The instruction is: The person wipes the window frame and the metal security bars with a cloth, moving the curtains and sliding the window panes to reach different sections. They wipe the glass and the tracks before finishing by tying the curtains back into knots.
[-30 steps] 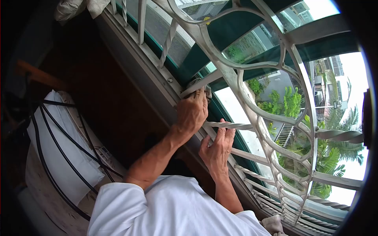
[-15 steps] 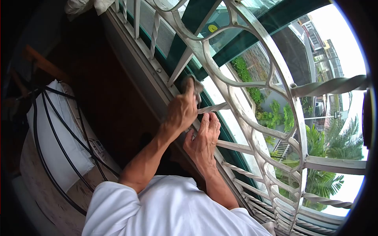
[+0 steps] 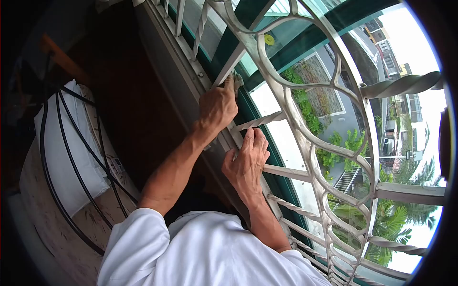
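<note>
Beside a pale metal window grille (image 3: 296, 112), two bare hands work at the level of the lower rail (image 3: 177, 57). The left hand (image 3: 217, 108) reaches to the foot of a flat bar (image 3: 230, 66), its fingers narrow and extended over a crumpled cloth (image 3: 238, 81). Good control of the cloth probably calls for a compact fold beneath the fingertips, even pressure, and short strokes parallel to the green window frame (image 3: 247, 101). The bars leave little room, so the wrist is best kept low and the knuckles clear of the metal edges; a loose corner of cloth could snag at a bar foot. A relaxed supporting hand likely helps balance without blocking the neighbouring gap.

Relative to the left fingers, the cloth lies at and just beyond their tips, protruding on the side toward the green frame; its remainder is hidden by the hand. The right hand (image 3: 247, 164) lies nearer the body, well apart from the cloth, with bent fingers close to a twisted bar (image 3: 261, 120) and the thumb spread from them. Whether these fingers grip anything cannot be told, since their pads are concealed.
</note>
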A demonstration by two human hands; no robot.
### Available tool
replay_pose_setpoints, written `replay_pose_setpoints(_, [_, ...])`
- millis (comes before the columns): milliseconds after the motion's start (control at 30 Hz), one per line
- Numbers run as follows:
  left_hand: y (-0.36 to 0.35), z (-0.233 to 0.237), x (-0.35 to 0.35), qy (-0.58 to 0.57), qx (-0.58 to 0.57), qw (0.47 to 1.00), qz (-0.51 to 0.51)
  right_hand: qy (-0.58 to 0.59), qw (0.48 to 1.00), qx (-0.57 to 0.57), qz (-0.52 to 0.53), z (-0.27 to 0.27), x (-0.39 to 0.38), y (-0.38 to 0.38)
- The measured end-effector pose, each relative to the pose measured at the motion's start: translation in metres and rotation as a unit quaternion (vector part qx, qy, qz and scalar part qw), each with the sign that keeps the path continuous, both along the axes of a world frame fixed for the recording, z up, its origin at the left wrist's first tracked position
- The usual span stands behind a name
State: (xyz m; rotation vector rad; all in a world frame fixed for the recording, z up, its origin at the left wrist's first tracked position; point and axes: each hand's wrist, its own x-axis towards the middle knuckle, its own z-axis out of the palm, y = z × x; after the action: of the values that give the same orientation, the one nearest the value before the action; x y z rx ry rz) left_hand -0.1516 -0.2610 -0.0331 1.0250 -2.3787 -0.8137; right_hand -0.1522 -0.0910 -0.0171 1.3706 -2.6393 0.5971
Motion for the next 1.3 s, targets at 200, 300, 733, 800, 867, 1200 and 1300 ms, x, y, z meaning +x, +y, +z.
replay_pose_setpoints(200, [0.018, -0.020, 0.013, 0.116, 0.012, 0.992, -0.044, 0.004, 1.000, -0.001, 0.001, 0.003, 0.000, 0.002])
replay_pose_setpoints(300, [0.015, -0.013, 0.035, 0.100, 0.042, 0.987, -0.123, 0.008, 1.000, 0.013, -0.003, 0.002, 0.001, -0.001])
replay_pose_setpoints(733, [0.136, -0.016, 0.087, 0.282, -0.007, 0.953, -0.107, -0.123, 0.984, -0.108, 0.077, -0.006, 0.021, 0.129])
replay_pose_setpoints(800, [0.133, -0.008, 0.060, 0.217, -0.005, 0.970, -0.108, -0.111, 0.984, -0.130, 0.056, -0.011, 0.018, 0.137])
replay_pose_setpoints(867, [0.125, -0.004, 0.033, 0.175, -0.020, 0.979, -0.103, -0.104, 0.983, -0.150, 0.026, -0.005, 0.017, 0.140])
replay_pose_setpoints(1200, [0.106, 0.001, 0.045, 0.128, -0.012, 0.920, -0.370, -0.128, 0.983, -0.132, 0.025, -0.014, 0.028, 0.154])
replay_pose_setpoints(1300, [0.098, -0.014, 0.091, 0.253, 0.384, 0.859, -0.225, -0.196, 0.967, -0.145, 0.071, -0.013, 0.026, 0.137])
